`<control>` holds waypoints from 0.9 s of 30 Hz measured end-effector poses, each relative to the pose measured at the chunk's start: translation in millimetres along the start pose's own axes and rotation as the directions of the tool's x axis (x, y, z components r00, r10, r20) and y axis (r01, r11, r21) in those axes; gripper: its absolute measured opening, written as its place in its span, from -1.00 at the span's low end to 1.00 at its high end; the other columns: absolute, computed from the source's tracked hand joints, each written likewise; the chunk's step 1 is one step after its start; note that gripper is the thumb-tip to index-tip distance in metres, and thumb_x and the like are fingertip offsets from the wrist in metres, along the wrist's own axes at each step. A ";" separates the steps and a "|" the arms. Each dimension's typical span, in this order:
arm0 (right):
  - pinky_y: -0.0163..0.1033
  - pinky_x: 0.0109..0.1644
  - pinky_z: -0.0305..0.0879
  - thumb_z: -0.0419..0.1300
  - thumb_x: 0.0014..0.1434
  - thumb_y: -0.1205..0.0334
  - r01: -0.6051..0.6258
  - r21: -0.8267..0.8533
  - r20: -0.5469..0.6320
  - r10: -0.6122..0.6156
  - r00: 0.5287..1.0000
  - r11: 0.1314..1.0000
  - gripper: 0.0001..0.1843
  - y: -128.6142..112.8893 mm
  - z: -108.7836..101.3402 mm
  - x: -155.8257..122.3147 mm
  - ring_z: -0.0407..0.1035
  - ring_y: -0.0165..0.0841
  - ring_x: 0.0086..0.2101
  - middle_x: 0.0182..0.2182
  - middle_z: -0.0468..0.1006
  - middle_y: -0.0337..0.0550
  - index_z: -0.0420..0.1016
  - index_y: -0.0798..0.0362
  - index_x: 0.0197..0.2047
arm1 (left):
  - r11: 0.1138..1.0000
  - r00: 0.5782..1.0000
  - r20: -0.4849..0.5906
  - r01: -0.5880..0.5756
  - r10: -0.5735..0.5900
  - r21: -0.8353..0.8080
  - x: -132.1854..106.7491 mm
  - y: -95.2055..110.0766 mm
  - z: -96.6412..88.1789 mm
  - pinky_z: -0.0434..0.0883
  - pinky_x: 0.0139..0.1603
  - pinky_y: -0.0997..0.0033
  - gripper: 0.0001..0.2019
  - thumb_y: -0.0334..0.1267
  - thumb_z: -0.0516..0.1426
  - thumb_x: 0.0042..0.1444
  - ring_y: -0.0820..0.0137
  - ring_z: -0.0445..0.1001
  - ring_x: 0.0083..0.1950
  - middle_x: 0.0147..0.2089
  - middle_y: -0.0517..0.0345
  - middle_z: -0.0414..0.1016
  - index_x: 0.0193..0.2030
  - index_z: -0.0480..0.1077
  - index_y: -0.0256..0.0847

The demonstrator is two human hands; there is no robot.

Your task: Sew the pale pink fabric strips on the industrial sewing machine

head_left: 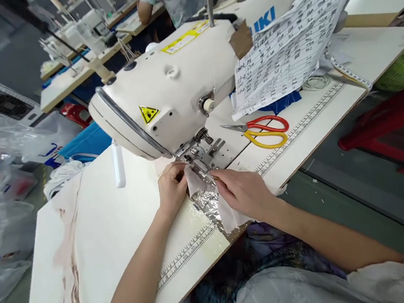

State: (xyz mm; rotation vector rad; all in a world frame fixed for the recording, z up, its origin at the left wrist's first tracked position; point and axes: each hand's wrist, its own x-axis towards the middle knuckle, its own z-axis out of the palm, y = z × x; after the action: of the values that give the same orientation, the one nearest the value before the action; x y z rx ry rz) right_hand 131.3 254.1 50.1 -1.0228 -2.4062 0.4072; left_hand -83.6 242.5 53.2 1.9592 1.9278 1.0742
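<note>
- Two bare hands work close together, with twelve o'clock taken as the top of the view and a thin, pale pinkish-white cloth (228, 215) as the dial's centre.
- That cloth lies at the front of a large, white-bodied sewing machine (175, 86), its upper end just below the metal presser-foot area; shiny, silvery film (208, 202) shows between its folds.
- At ten o'clock, the left hand (171, 188) has thumb and fingers drawn together, pinching the cloth's upper edge.
- At three o'clock, the right hand (245, 191) lies over the cloth, fingers curled, the foremost reaching towards the metal parts; whether it grips or only presses, I cannot tell.
- Between one and two o'clock rest metal scissors with one red and one yellow handle (251, 135); beyond them hangs a white, handwritten paper sheet (285, 50).
- The step in hand looks like lining up the cloth at the presser foot.
- From here, the move calls for matched edges, light even tension and fingertips clear of the needle.
</note>
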 end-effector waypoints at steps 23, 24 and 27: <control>-0.27 -0.48 0.14 -0.06 0.43 0.28 -0.011 -0.112 0.115 0.024 0.993 0.994 -0.66 -2.5 2.4 8.9 0.57 -0.29 -0.28 -0.16 0.68 -0.05 0.42 0.08 0.14 | 0.998 0.999 0.005 -0.050 0.050 0.027 4.0 -6.4 4.6 0.45 -0.16 0.35 -0.91 -0.26 0.12 0.18 0.38 0.49 -0.21 -0.26 0.14 0.51 -0.33 0.39 -0.17; -0.28 -0.47 0.15 -0.06 0.43 0.27 -0.013 -0.108 0.120 0.026 0.992 0.994 -0.66 -2.3 2.1 9.0 0.57 -0.30 -0.28 -0.16 0.67 -0.04 0.42 0.09 0.15 | 0.999 0.999 0.002 -0.032 0.032 -0.003 4.2 -6.0 4.2 0.45 -0.17 0.37 -0.90 -0.24 0.14 0.18 0.39 0.49 -0.22 -0.28 0.15 0.52 -0.35 0.39 -0.17; -0.28 -0.46 0.15 -0.07 0.43 0.26 -0.017 -0.107 0.130 0.031 0.991 0.994 -0.66 -2.2 1.8 9.1 0.57 -0.30 -0.29 -0.16 0.67 -0.04 0.42 0.09 0.13 | 0.997 1.000 -0.017 0.008 -0.010 -0.073 3.7 -4.6 3.6 0.44 -0.21 0.40 -0.86 -0.21 0.18 0.16 0.40 0.49 -0.24 -0.29 0.18 0.52 -0.39 0.39 -0.16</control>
State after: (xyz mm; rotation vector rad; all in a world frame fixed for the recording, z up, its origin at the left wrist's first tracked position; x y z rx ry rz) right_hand 123.6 259.1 52.6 -1.1031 -2.5588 0.3690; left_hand -85.4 247.9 49.2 1.9071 1.8767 1.1462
